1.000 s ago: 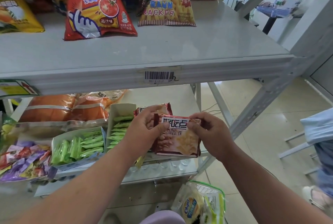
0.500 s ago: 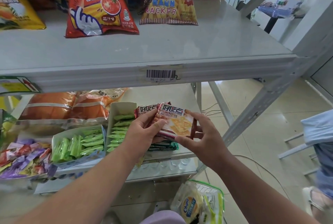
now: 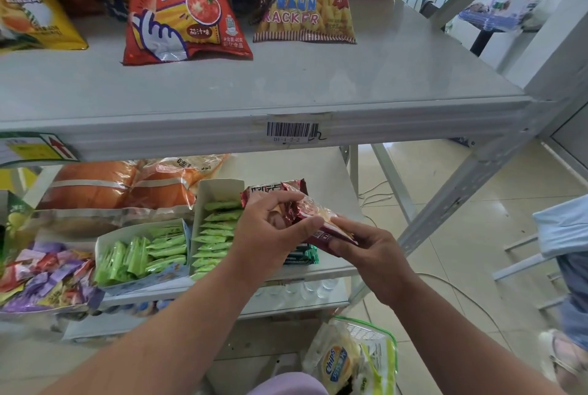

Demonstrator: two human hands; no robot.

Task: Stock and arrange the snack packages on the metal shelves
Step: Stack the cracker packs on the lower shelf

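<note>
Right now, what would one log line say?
left hand: grips red cracker pack | right hand: pinches its lower end | place: over lower shelf

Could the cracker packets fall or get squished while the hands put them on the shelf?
Maybe. The left hand and right hand both hold the dark red foil cracker packet tilted near the front edge of the grey metal lower shelf; a loose grip could drop it to the floor. Pushing it in could nudge the open white cardboard box of green sachets or squash the green packets underneath.
</note>
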